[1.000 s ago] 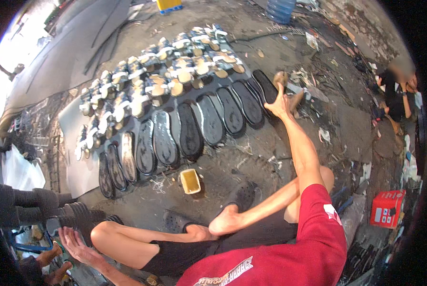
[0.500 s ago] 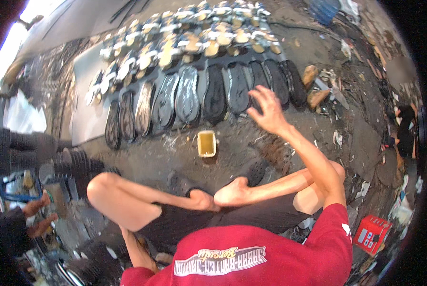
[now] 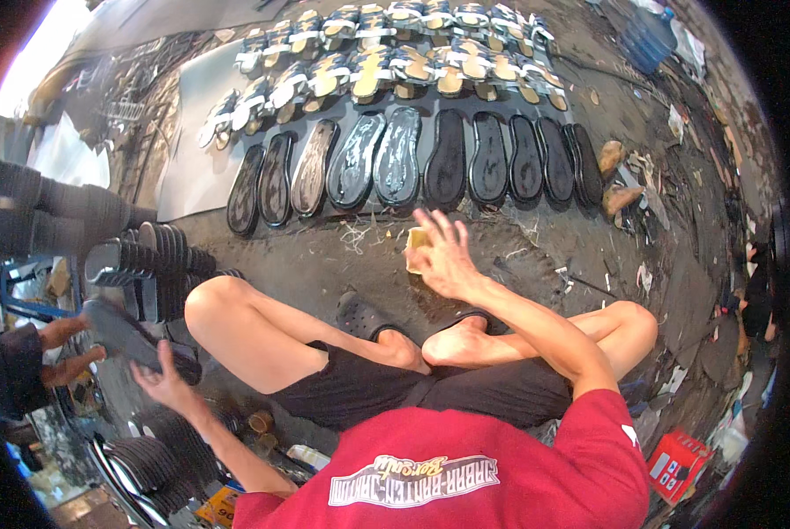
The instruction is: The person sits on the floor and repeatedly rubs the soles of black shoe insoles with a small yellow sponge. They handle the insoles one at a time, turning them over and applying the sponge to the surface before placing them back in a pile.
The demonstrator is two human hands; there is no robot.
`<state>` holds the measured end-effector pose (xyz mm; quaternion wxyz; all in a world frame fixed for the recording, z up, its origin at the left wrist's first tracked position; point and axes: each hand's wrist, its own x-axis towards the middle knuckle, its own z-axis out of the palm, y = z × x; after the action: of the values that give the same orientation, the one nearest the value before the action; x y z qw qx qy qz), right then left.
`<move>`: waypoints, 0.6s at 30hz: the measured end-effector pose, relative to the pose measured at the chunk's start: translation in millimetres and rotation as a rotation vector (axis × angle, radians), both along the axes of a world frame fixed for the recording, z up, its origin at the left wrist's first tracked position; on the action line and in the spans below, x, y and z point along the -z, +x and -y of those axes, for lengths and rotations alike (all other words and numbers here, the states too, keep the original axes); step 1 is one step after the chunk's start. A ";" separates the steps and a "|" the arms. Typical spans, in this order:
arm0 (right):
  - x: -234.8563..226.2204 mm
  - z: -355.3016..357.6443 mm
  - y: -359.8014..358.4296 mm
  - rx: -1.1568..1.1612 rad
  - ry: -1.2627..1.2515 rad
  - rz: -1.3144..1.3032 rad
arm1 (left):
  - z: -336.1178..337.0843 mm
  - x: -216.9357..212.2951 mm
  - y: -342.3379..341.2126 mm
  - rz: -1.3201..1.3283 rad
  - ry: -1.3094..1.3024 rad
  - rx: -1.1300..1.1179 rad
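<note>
My right hand (image 3: 448,264) is over a small tub of yellowish liquid (image 3: 415,240), fingers spread and partly covering it. Whether the fingertips touch the tub I cannot tell. Out to the left, my left hand (image 3: 170,385) has its fingers apart beside a dark shoe sole (image 3: 130,337); any contact with it is unclear. Another person's hands (image 3: 70,353) are at that sole's far end. Beyond the tub lies a row of black shoe soles (image 3: 445,167); two in the middle look wet and shiny (image 3: 398,159), and one is brownish (image 3: 315,167).
Rows of sandal uppers on lasts (image 3: 368,72) stand behind the soles on a grey sheet (image 3: 192,167). Stacked soles (image 3: 161,256) rise at left, more (image 3: 139,458) at lower left. A red box (image 3: 680,465) sits at lower right; scraps litter the right-hand ground.
My right hand has come down from the row of soles to the tub. My left hand has reached out to the left, where a sole now shows by the other person's hands. The view has shifted.
</note>
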<state>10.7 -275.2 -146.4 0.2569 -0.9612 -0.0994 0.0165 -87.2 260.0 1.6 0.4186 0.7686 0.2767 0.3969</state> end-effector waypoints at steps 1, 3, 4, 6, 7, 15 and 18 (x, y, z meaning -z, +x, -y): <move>-3.6 2.5 0.1 0.091 0.100 0.006 | 6.7 -30.3 -1.0 0.068 -0.132 0.034; -17.9 21.6 4.2 0.185 0.222 0.056 | 16.8 -77.0 -0.9 0.180 -0.422 0.087; -27.8 21.0 3.9 0.208 0.273 0.020 | 29.4 -95.8 -0.6 0.263 -0.520 0.099; -11.2 22.7 -10.7 0.159 0.135 -0.186 | 79.3 -122.7 21.6 0.465 -0.699 0.324; -0.5 24.5 -18.5 0.130 0.113 -0.273 | 103.6 -128.5 38.2 0.578 -0.767 0.537; -192.9 30.9 12.7 0.095 1.277 -0.353 | 246.9 -91.9 93.2 0.228 -1.327 1.237; -252.7 13.2 2.6 -0.016 1.616 -0.266 | 308.6 -84.5 88.6 0.159 -1.755 1.265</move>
<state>13.3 -288.3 106.3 0.8798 -0.4687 -0.0563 0.0554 1.4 -48.6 86.2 0.9679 0.1766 -0.0103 -0.1784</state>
